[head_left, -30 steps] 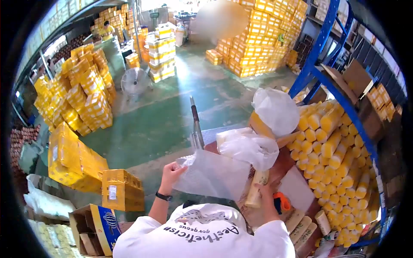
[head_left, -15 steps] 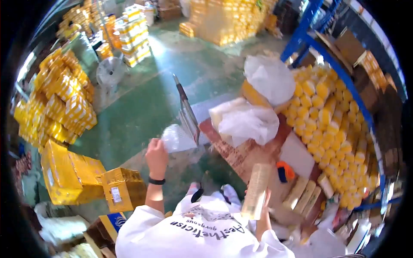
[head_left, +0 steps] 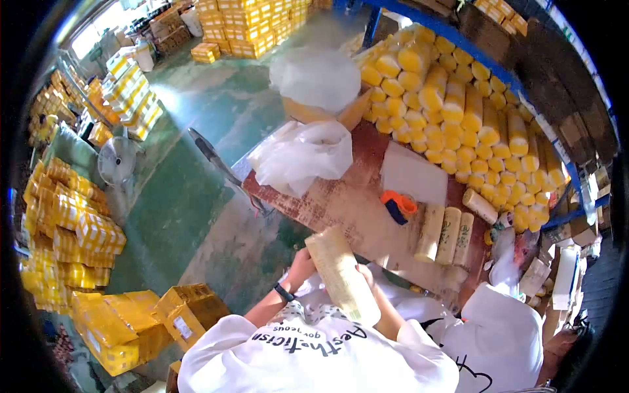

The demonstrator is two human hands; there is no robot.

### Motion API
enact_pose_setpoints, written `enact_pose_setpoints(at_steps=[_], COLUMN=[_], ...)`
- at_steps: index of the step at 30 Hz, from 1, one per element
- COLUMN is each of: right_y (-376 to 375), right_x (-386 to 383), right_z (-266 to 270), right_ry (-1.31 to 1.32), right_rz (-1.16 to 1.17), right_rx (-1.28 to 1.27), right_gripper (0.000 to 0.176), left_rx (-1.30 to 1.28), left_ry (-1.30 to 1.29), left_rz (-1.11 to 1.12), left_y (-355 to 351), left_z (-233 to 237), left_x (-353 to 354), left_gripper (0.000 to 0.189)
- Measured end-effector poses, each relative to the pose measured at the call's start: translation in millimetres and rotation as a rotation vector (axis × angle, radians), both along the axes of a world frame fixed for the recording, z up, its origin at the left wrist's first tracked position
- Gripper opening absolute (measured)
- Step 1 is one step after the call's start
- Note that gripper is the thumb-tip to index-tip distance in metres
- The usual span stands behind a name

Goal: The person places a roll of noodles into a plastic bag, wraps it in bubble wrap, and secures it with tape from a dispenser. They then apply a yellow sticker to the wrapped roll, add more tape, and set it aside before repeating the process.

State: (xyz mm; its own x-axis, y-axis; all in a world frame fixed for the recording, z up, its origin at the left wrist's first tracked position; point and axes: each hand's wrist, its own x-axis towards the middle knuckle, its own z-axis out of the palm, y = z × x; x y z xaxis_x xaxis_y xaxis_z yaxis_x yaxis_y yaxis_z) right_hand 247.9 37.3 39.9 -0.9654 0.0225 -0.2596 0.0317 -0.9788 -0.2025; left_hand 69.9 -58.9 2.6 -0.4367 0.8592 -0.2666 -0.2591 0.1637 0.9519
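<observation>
A beige cylindrical pack [head_left: 341, 268] with printed sides lies tilted in front of my chest. My left hand [head_left: 303, 267] grips its left side near the far end, fingers partly hidden behind it. From the other side, my right hand [head_left: 367, 278] holds the pack, most of its fingers out of sight underneath. To the right, several similar packs [head_left: 445, 234] with green print rest side by side on the reddish-brown table [head_left: 314, 213]. An orange and dark-blue tape dispenser-like object [head_left: 398, 206] sits beside them.
White plastic bags [head_left: 304, 154] lie at the table's far end, near a bag-lined carton [head_left: 314, 82]. Yellow-ended rolls [head_left: 458, 111] are stacked behind. Yellow-taped cartons [head_left: 111, 327] stand at left, a fan [head_left: 118, 160] farther off. A person in white [head_left: 501, 334] is close on my right.
My left hand has come rightward from beside the clear bubbled plastic and onto the pack. The pack has moved up and left. My view has turned right, and a person in white now shows.
</observation>
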Motion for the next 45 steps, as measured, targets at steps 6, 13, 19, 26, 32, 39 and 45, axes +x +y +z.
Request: enact_pose_setpoints(at_steps=[6, 13, 19, 26, 32, 39, 45], right_y=[40.2, 66.8, 91.3, 122.9, 130.0, 181.9, 204.7], right_x=[6.1, 28.3, 3.4, -30.8, -46.7, -54.8, -74.0], right_z=[-2.2, 0.2, -13.3, -8.6, 26.8, -2.8, 9.9], right_ry=[0.055, 0.054, 0.147, -0.08, -0.09, -0.229, -0.297], right_rz=[0.081, 0.11, 0.082, -0.193, -0.426, -0.588, -0.611], right_rx=[0.061, -0.042, 0.023, 0.399, 0.649, 0.699, 0.761], right_gripper=[0.086, 0.084, 0.083, 0.077, 0.073, 0.04, 0.02], left_rx=[-0.035, -0.016, 0.141, 0.234, 0.269, 0.463, 0.311], left_ry=[-0.123, -0.319, -0.191, 0.126, 0.142, 0.397, 0.696], left_rz=[-0.045, 0.281, 0.317, 0.014, 0.225, 0.504, 0.259], left_y=[9.5, 22.5, 63.2, 113.4, 147.6, 175.2, 181.8], left_z=[31.0, 58.3, 46.5, 95.7, 100.2, 99.1, 105.5], left_x=[-18.5, -30.9, -59.0, -88.0, -63.6, -33.9, -31.7], left_gripper=[0.014, 0.003, 0.006, 0.013, 0.017, 0.005, 0.001])
